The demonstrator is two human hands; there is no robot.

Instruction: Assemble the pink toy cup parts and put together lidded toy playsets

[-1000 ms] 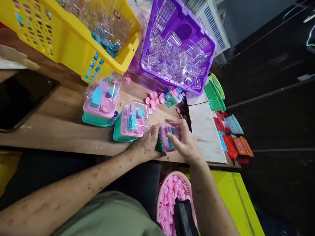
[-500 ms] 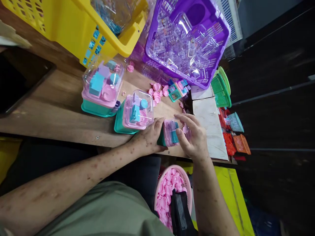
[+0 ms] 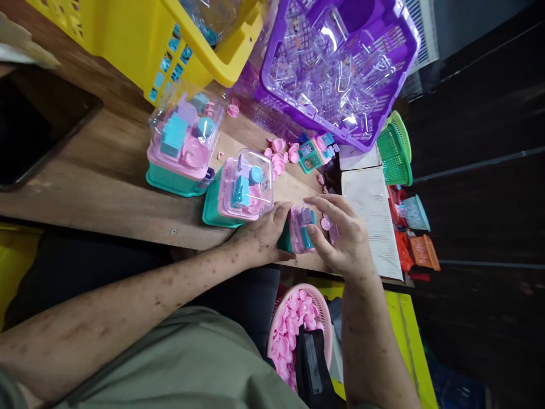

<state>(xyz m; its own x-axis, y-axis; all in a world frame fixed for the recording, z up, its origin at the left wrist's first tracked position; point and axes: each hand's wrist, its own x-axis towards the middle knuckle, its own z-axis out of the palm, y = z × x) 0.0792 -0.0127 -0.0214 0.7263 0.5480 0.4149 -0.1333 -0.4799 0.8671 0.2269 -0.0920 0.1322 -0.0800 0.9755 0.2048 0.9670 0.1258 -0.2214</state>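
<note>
My left hand [image 3: 264,234] grips the teal base of a small toy box [image 3: 299,232] with a pink tray and blue pieces, at the near edge of the wooden table [image 3: 97,182]. My right hand [image 3: 346,234] curls around the box's right side, fingers on its clear lid and a small pink piece at its fingertips. Two finished toy boxes stand to the left: one close by [image 3: 240,190] and a bigger one [image 3: 184,146] farther left, each with a clear dome over pink and blue pieces.
A yellow crate [image 3: 140,40] and a purple crate [image 3: 340,62] of clear lids stand at the back. Loose pink cups [image 3: 279,156] lie between. A pink basket [image 3: 298,329] of pink pieces sits below the table edge. Green baskets [image 3: 394,156], a dark tablet [image 3: 29,130] and white paper [image 3: 368,216] flank the area.
The view shifted slightly. My right hand has closed further round the box's right side, fingers now pressing the lid. The left hand keeps its grip.
</note>
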